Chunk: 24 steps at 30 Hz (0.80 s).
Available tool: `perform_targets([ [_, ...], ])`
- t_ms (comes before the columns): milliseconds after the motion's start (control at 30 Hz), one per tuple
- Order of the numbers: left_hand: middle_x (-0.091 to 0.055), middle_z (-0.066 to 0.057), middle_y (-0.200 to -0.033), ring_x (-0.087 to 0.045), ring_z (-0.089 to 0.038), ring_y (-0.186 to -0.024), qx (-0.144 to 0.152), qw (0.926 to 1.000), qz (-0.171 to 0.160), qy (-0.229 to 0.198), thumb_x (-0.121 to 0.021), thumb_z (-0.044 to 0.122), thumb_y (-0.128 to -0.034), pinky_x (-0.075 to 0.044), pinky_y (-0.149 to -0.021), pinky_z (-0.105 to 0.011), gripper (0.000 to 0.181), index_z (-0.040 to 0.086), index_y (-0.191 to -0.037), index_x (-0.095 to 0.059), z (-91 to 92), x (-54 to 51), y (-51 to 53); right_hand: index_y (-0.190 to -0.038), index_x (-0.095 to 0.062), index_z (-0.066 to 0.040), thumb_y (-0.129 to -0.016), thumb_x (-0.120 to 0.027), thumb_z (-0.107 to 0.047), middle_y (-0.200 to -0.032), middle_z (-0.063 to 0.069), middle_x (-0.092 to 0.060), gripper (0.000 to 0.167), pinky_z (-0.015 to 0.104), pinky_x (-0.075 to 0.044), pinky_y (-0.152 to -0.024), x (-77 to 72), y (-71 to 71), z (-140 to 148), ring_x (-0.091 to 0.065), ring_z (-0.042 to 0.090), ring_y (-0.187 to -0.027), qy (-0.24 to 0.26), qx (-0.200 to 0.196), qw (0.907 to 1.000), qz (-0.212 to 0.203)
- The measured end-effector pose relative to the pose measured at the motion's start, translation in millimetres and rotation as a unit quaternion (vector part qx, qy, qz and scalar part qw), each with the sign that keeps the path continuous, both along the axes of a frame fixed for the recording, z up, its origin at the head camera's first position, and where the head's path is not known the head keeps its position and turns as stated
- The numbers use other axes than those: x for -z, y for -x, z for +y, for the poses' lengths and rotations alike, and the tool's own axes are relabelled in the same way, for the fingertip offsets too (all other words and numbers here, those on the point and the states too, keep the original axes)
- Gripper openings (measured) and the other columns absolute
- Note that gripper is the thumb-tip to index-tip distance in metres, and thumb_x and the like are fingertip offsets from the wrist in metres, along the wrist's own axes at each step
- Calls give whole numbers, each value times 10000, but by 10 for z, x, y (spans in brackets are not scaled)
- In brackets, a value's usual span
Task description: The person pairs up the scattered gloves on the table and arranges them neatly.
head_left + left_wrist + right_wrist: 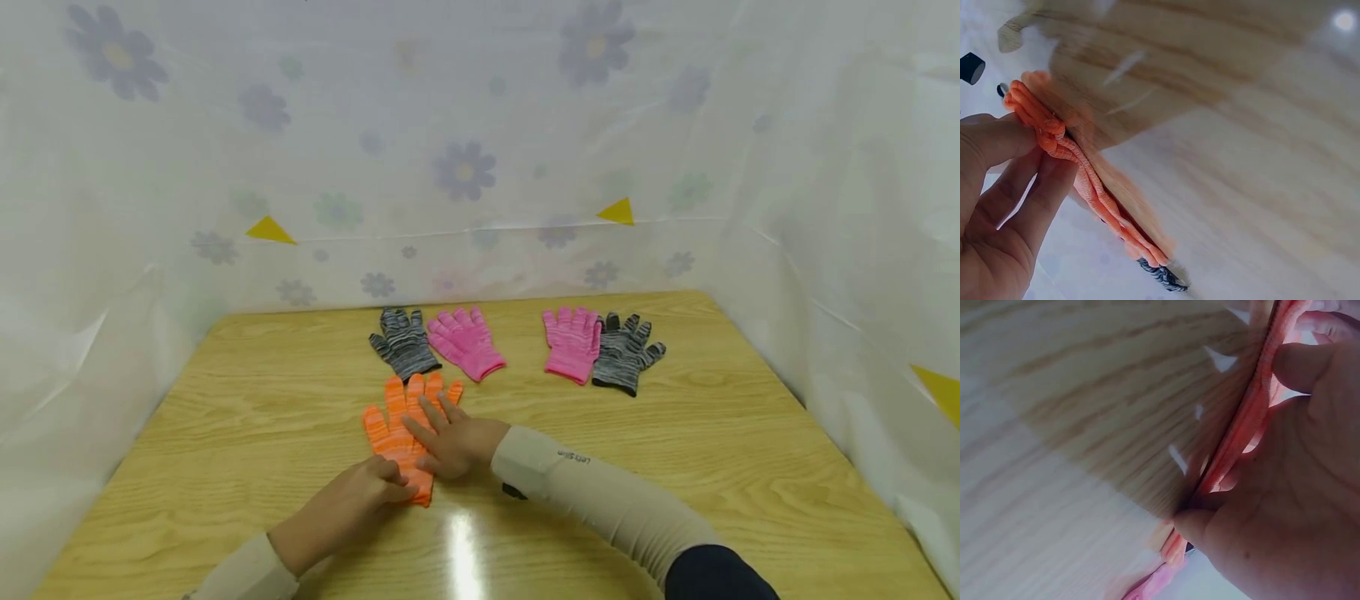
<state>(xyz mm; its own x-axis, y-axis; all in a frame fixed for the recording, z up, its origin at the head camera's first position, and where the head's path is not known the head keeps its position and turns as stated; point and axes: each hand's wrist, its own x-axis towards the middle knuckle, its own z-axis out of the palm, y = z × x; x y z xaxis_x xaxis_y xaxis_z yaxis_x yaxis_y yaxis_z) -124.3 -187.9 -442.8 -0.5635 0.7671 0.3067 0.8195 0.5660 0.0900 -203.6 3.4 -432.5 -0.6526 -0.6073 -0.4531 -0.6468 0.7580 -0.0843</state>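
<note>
An orange knit glove lies flat near the middle of the table, fingers pointing away from me. Its cuff is pinched between the thumb and fingers of my left hand; the left wrist view shows the thumb on the orange fabric. My right hand rests over the glove's right side with its fingers spread and fairly straight. In the right wrist view the fingers touch the glove's edge. Whether a second orange glove lies underneath, I cannot tell.
Behind the orange glove, a grey-black glove lies beside a pink glove. Further right, another pink glove touches a second grey-black glove. Flower-patterned sheeting encloses the wooden table at the back and sides.
</note>
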Motion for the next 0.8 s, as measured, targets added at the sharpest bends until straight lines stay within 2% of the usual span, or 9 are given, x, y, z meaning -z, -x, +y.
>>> perform_targets([
  [233,-632,39,-873,-600,-87,-786,-169,9996,-209,122,-741,65,-789,-521,-659,-195,181,122,-956,-783,23,-12,14,-1532,28,-360,-988,-320,-557,-1605,11,123,676,496,-174,-1173,26,43,25,80,280,-1466,101,-47,9999,-37],
  [500,-601,56,-835,-573,-60,-744,-208,9994,-256,43,-738,68,-802,-499,-626,-175,172,129,-956,-784,30,-21,27,-1544,-31,-320,-993,-327,-543,-1609,47,78,664,456,-173,-1181,81,111,67,50,303,-1466,388,-370,9985,124],
  [633,-583,69,-815,-547,-24,-717,-128,9992,-354,-112,-733,49,-809,-487,-610,-161,165,121,-950,-780,30,-19,42,-1544,-152,-284,-1003,-354,-502,-1611,52,-19,617,445,-185,-1179,110,162,142,-25,296,-1468,1048,-478,9933,124],
  [800,-609,75,-823,-557,0,-720,-101,9962,-839,-201,-707,72,-848,-491,-609,-152,138,151,-946,-762,-13,-59,122,-1492,-352,-167,-1020,-411,-377,-1564,84,-263,521,420,-258,-1157,12,232,314,-249,250,-1433,2304,-350,9725,14],
])
